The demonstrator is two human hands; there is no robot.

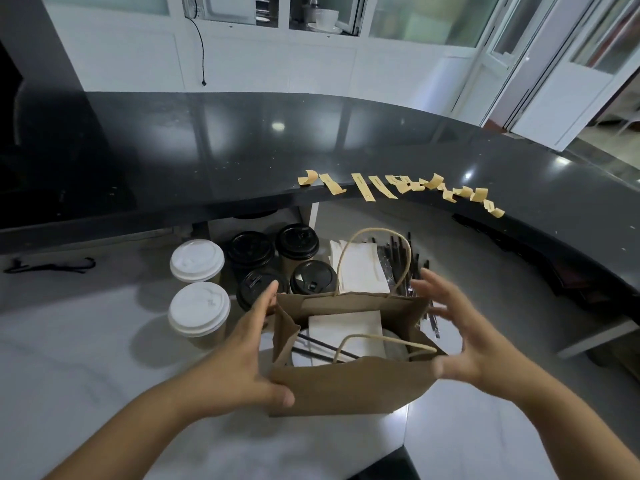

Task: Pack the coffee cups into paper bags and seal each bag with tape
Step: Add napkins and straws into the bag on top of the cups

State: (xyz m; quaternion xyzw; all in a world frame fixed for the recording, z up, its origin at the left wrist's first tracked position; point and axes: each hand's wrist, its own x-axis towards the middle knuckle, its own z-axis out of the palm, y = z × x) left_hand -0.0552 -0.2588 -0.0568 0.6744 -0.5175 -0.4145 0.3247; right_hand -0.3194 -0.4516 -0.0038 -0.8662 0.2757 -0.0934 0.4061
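My left hand (pixel 239 344) rests spread against the left side of the open brown paper bag (pixel 346 389). My right hand (pixel 464 337) hovers just right of it, grip released, fingers blurred. White-lidded cups (pixel 199 308) stand left.

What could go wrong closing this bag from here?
1. A black straw lies slanted across the open paper bag over the napkin; folding the top could bend it or jam the mouth.
2. The left hand reaches between the bag and the black-lidded cups, so it might knock one.
3. The tape strips hang off the counter edge, away from both hands; the right hand would have to let go to fetch one.
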